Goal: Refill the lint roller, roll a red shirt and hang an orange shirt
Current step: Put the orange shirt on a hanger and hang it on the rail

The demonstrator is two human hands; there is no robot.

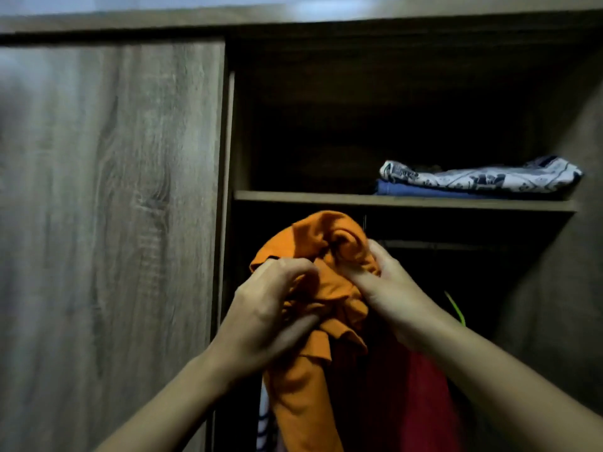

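An orange shirt [321, 238] is bunched up in front of the open wardrobe, just below the shelf. My left hand [270, 308] grips its folds from the left and my right hand [391, 288] grips them from the right. The cloth hangs down between my forearms to the bottom edge. A red garment [421, 399] hangs in the wardrobe behind and to the right of the orange shirt. No hanger shows inside the orange cloth; the bunching hides it if one is there. No lint roller is in view.
The wooden shelf [326, 198] carries a folded patterned white cloth [483, 177] on a blue one [424, 190]. A closed wooden door [111, 207] fills the left. A dark rail [434, 245] runs under the shelf. A green strip [456, 308] and a striped garment [262, 425] hang below.
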